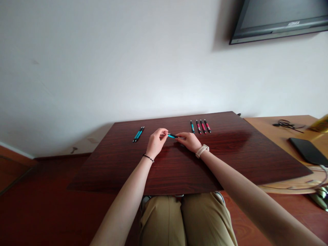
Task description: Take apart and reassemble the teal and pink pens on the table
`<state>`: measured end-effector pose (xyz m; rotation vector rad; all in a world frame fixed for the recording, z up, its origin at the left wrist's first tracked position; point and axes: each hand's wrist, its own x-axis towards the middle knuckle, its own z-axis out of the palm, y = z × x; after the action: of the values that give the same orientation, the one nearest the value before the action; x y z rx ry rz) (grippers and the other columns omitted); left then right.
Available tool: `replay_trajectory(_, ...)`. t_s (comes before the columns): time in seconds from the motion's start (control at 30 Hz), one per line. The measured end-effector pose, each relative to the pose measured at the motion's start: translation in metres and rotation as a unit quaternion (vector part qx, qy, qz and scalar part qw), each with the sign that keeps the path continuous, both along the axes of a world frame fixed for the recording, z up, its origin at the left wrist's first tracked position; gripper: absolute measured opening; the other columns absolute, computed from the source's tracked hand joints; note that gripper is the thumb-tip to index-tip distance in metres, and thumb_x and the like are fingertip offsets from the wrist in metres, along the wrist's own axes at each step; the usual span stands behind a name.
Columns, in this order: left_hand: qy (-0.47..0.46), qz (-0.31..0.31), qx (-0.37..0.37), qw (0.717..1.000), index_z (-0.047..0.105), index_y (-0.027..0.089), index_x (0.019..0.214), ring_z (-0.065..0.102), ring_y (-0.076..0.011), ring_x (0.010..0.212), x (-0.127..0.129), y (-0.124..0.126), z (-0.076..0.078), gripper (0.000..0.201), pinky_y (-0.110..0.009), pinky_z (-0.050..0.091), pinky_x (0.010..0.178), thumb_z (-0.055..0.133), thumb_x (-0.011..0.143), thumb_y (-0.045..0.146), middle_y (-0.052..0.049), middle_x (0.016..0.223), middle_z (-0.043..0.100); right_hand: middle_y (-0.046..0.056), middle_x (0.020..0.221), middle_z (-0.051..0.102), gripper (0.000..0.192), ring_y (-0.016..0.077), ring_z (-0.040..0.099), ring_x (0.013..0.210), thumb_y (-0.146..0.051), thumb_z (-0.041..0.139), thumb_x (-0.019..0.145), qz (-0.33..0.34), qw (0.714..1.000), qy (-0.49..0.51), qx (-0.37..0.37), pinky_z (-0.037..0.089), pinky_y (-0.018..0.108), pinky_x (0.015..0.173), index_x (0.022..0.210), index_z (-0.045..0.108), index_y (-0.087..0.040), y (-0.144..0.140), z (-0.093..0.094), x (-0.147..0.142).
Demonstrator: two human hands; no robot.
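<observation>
- Holding a blue pen [173, 136] between them, both hands sit over the far middle of the dark wooden board [179, 171], just above its surface.
- Left hand [155, 141]: fingers curled, fingertips pinched on the pen's left end; a thin dark band circles the wrist.
- Right hand [189, 140]: fingers closed around the pen's right end, knuckles low to the board; a pale wristwatch [202, 150] sits on the wrist.
- Pen attitude: roughly level, lying left to right between the two hands — whether cap and barrel are joined or parted cannot be told at this size.
- Left of the hands, near the board's far edge: a pair of blue pens [138, 134], lying side by side and touching.
- Right of the hands, also near the far edge: a row of four pens [200, 126] — one blue, three red, set parallel with small gaps.
- Beyond the board's right edge: a lighter wooden table [279, 131] bearing a dark phone [307, 151] and a coiled black cable [285, 124].
- Upper right on the white wall: a mounted screen [279, 18].
- Bottom of view: the person's knees in tan trousers [184, 222], under the board's near edge.
</observation>
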<state>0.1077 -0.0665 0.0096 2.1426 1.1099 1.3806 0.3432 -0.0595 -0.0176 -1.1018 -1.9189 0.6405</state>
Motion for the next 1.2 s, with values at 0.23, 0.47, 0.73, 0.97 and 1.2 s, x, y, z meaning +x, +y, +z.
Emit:
replay_trajectory(0.23, -0.019, -0.007, -0.004, 1.0, 0.069, 0.022, 0.11, 0.078, -0.0192, 0.101, 0.001, -0.002, 0.002, 0.011, -0.035, 0.066, 0.092, 0.066, 0.1, 0.02, -0.007, 0.112, 0.078, 0.003, 0.094, 0.083, 0.026, 0.0216, 0.072, 0.083, -0.044, 0.07, 0.096, 0.008, 1.0, 0.009, -0.014, 0.049, 0.029, 0.076, 0.104, 0.085, -0.023, -0.003, 0.005, 0.0)
replay_trajectory(0.47, -0.011, -0.005, -0.001, 1.0, 0.069, 0.021, 0.113, 0.077, -0.0184, 0.101, 0.002, -0.003, 0.002, 0.014, -0.032, 0.066, 0.088, 0.065, 0.1, 0.018, -0.008, 0.116, 0.076, 0.002, 0.088, 0.08, 0.028, 0.0206, 0.067, 0.078, -0.048, 0.071, 0.095, 0.001, 1.0, 0.016, -0.022, 0.044, 0.029, 0.071, 0.101, 0.084, -0.023, -0.002, 0.005, 0.0)
replay_trajectory(0.73, 0.016, -0.015, 0.012, 1.0, 0.07, 0.022, 0.114, 0.077, -0.0173, 0.101, 0.002, -0.006, 0.007, 0.015, -0.031, 0.064, 0.089, 0.063, 0.101, 0.017, -0.007, 0.115, 0.077, 0.001, 0.085, 0.078, 0.027, 0.02, 0.065, 0.077, -0.047, 0.072, 0.095, -0.004, 1.0, 0.018, -0.021, 0.043, 0.028, 0.07, 0.1, 0.082, -0.023, -0.004, 0.008, -0.001)
replay_trajectory(0.97, 0.019, -0.014, 0.012, 1.0, 0.069, 0.021, 0.114, 0.077, -0.0172, 0.098, 0.004, -0.008, 0.008, 0.015, -0.03, 0.063, 0.084, 0.065, 0.1, 0.018, -0.007, 0.116, 0.075, 0.001, 0.083, 0.077, 0.027, 0.0191, 0.063, 0.075, -0.047, 0.072, 0.096, 0.001, 1.0, 0.019, -0.019, 0.041, 0.028, 0.069, 0.099, 0.082, -0.022, -0.004, 0.008, -0.002)
replay_trajectory(1.2, -0.007, 0.004, -0.02, 1.0, 0.067, 0.022, 0.113, 0.076, -0.017, 0.092, 0.008, -0.006, 0.002, 0.016, -0.027, 0.061, 0.076, 0.072, 0.099, 0.029, -0.006, 0.109, 0.076, 0.001, 0.085, 0.077, 0.031, 0.0196, 0.064, 0.076, -0.052, 0.07, 0.097, 0.029, 0.999, 0.034, -0.007, 0.044, 0.028, 0.072, 0.1, 0.08, -0.022, -0.006, 0.012, -0.005)
